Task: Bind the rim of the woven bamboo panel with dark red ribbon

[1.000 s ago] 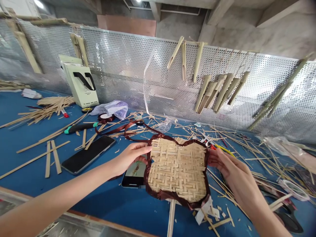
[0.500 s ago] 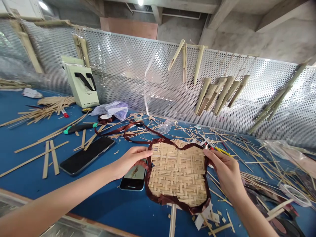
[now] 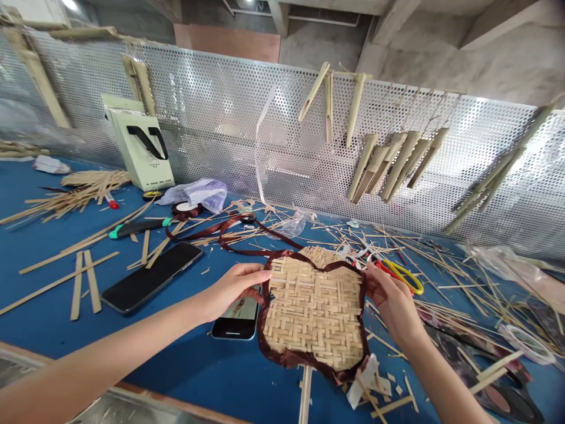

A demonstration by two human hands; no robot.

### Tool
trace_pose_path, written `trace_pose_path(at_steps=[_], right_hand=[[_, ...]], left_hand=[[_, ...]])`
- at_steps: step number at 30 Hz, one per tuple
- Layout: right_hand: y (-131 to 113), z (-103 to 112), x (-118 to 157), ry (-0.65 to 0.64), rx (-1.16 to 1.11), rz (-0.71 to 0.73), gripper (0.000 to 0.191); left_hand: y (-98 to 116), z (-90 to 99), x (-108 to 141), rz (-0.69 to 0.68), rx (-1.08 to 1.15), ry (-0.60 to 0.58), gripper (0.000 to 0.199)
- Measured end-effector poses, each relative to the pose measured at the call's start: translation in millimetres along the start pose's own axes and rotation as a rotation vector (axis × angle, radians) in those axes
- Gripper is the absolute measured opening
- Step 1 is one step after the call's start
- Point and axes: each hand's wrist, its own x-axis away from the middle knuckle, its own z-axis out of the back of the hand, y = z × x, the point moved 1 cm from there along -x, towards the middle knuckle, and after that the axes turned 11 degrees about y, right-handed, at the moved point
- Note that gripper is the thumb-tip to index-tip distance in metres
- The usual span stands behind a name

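Note:
A woven bamboo fan panel with a dark maroon ribbon edging lies in front of me, its weave of pale strips in a herringbone-like pattern. My left hand grips its left edge, and my right hand holds its right edge. A bamboo handle sticks out below the panel. Partly under the panel and my left hand lies a smartphone with a lit screen. Yellow-handled scissors rest just beyond my right hand.
A blue workbench is strewn with bamboo strips and offcuts. On it are a dark phone, a ribbon spool, loose ribbon, a green-handled tool and a plastic bag. Behind stands a perforated metal panel hung with bamboo pieces.
My right hand has shifted inward and toward me along the fan's edge, uncovering the yellow scissors. The view has turned slightly, and the fan stays held in both hands.

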Motion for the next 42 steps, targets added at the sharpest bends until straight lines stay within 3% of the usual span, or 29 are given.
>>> trace_pose_path(at_steps=[7, 17, 20, 24, 27, 33, 42], right_hand=[[3, 2, -1, -0.095, 0.167, 0.042, 0.033], [10, 10, -1, -0.032, 0.218, 0.167, 0.025], [7, 6, 2, -0.043, 0.162, 0.125, 0.03], [4, 2, 4, -0.091, -0.012, -0.066, 0.039], [5, 2, 4, -0.12, 0.001, -0.137, 0.037], [7, -1, 9, -0.132, 0.062, -0.122, 0.035], [7, -9, 21, -0.156, 0.08, -0.035, 0.03]], left_hand=[[-4, -5.7, -3, 0.013, -0.022, 0.015, 0.023], [-6, -7.8, -4, 0.013, -0.019, 0.008, 0.025], [-6, -6.9, -5, 0.005, -0.011, 0.023, 0.025], [-3, -3.7, -7, -0.031, -0.001, 0.045, 0.025], [2, 0.7, -10, -0.07, 0.021, 0.101, 0.024], [2, 8.9, -16, -0.126, 0.099, 0.153, 0.023], [-6, 14.8, -18, -0.095, 0.047, 0.14, 0.024]])
